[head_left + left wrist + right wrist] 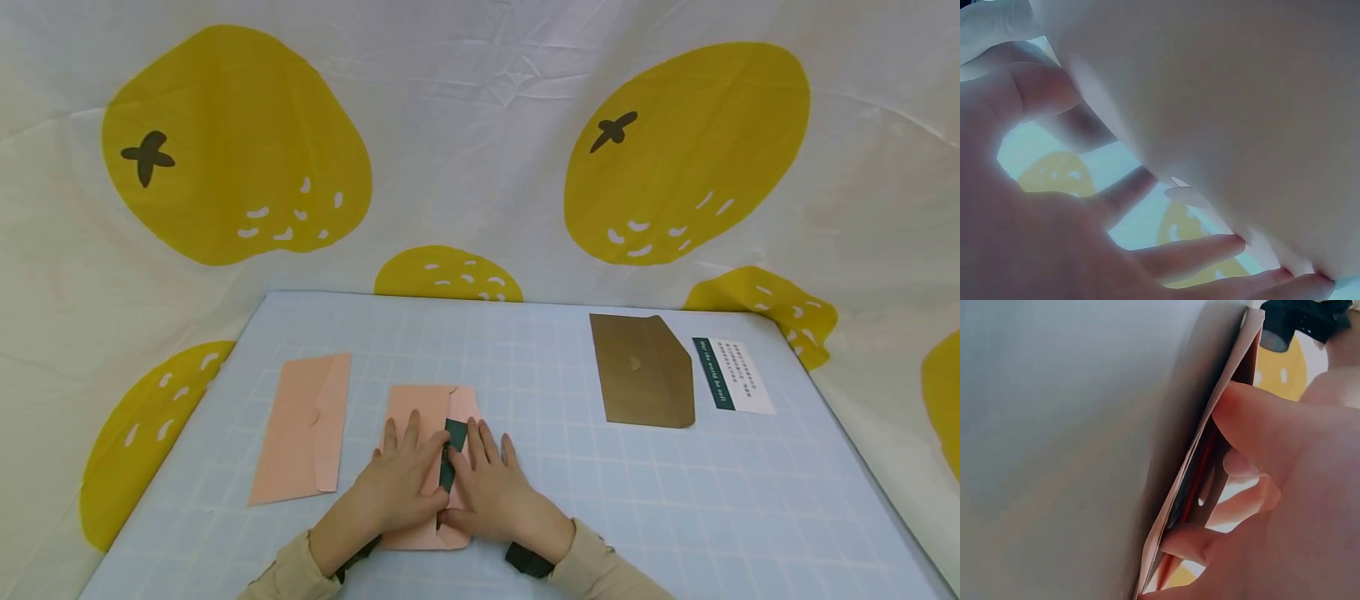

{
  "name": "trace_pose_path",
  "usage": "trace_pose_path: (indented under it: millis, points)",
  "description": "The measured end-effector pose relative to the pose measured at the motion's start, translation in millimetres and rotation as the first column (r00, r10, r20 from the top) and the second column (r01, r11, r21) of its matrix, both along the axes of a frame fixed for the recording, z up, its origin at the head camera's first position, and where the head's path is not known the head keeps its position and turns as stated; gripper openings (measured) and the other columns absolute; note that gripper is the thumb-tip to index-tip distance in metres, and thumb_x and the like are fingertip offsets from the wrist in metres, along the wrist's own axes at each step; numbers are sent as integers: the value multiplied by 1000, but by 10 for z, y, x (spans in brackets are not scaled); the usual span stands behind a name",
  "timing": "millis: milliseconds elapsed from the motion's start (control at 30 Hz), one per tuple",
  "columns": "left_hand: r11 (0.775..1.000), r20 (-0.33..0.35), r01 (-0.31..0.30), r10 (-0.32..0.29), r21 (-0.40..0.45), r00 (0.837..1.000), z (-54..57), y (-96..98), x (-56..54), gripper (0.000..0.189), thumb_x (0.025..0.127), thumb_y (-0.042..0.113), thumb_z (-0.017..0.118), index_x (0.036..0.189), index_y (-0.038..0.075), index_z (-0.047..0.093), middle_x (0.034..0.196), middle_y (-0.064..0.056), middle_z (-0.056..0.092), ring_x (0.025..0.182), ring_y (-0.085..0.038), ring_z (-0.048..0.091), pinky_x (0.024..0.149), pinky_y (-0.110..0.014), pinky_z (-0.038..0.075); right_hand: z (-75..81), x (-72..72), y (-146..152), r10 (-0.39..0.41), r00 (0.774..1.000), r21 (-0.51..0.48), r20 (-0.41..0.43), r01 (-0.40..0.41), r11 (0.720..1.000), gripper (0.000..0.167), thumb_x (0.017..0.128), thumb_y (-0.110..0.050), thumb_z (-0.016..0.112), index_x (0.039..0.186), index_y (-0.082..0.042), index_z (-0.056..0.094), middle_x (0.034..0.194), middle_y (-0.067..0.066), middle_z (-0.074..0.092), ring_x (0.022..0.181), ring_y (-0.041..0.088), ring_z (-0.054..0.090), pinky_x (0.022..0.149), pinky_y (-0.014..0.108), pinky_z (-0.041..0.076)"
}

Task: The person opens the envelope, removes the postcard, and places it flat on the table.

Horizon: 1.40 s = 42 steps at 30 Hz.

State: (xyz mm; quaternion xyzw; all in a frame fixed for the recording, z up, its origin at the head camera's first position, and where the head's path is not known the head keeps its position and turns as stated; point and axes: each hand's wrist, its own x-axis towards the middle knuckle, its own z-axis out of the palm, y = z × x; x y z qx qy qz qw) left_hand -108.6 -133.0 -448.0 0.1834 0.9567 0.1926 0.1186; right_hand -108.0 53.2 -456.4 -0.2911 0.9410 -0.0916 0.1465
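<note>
In the head view a pink envelope (416,400) lies at the middle front of the table, its flap (462,402) turned out to the right. A dark green card (455,430) shows in its mouth, partly covered by my fingers. My left hand (405,479) rests on the envelope's body with fingers spread, index finger and thumb reaching the mouth's edge. My right hand (498,492) lies over the flap, its fingers extended and its index finger and thumb beside the card. In the right wrist view, fingertips (1229,400) touch the envelope's pink edge (1188,459).
Another pink envelope (300,425) lies closed on the left. At the back right are a brown envelope (645,383) and a green-and-white printed card (738,375). A pale blue grid cloth (540,358) covers the table, and a fruit-print curtain (465,167) hangs behind it.
</note>
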Motion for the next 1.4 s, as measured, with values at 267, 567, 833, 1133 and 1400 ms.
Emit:
trace_pose_path:
  millis: [267, 567, 833, 1133, 1400]
  points:
    - [1000, -5, -1, 1, -26, 1000, 12, 11, 8, 72, 82, 41, 64, 147, 18, 44, 158, -31, 19, 138, -64, 16, 87, -72, 44, -5, -8, -3, -26, 999, -53, 31, 28, 998, 89, 88, -64, 61, 149, -4, 37, 160, 30, 10, 149, 42, 7, 110, 68, 18]
    - [999, -5, -4, 3, -52, 1000, 16, 20, 19, 73, 82, 40, 64, 148, 18, 43, 158, -31, 18, 138, -64, 15, 88, -72, 42, 0, -44, 24, -33, 999, -49, -1, 33, 998, 90, 77, -67, 72, 136, -6, 44, 159, 30, 15, 148, 42, 14, 109, 68, 21]
    - [999, -4, -13, 13, -48, 1000, 15, 24, 18, 73, 83, 42, 67, 148, 18, 45, 158, -30, 19, 138, -63, 16, 89, -74, 40, 45, -110, 139, -14, 1000, -69, 24, 15, 998, 81, 74, -61, 79, 128, -9, 46, 159, 30, 14, 148, 42, 14, 109, 68, 20]
    - [996, -13, -4, 3, -88, 1000, 45, 34, 32, 75, 82, 43, 71, 147, 16, 46, 157, -31, 22, 136, -64, 20, 87, -73, 42, 57, -130, 152, -33, 991, -167, 131, 55, 984, 93, 73, -51, 85, 140, -6, 40, 161, 30, 7, 149, 43, 7, 109, 70, 17]
    - [995, -19, 3, -5, -95, 1000, 56, 27, 36, 76, 82, 42, 73, 147, 15, 46, 157, -32, 21, 136, -64, 19, 87, -73, 42, 34, -104, 119, -47, 987, -142, 157, 69, 988, 117, 74, -62, 79, 158, -6, 20, 162, 28, -1, 149, 43, -2, 111, 70, 8]
